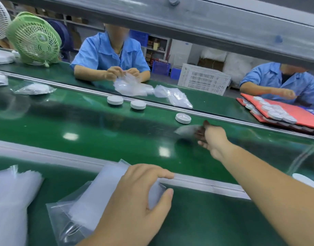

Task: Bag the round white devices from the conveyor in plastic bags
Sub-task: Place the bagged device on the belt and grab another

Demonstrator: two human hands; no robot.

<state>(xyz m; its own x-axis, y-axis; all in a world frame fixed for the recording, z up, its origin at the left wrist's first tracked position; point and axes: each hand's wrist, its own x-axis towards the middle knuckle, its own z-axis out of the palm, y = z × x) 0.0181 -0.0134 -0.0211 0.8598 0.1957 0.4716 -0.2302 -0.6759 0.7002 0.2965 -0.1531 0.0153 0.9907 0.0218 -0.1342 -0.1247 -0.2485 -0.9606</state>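
Head view: three round white devices (pixel 183 118) lie loose on the green conveyor (pixel 99 132), the nearest just beyond the right hand (pixel 211 139), whose fingers (pixel 199 134) curl at a blurred pale thing (pixel 186 130); whether they grip it I cannot tell. The left hand (pixel 134 197) pinches the plastic bags (pixel 103 192) on the near ledge. Probably the fetching step; next, one device must enter an opened bag. Far-side red trays (pixel 305 119) hold more devices.
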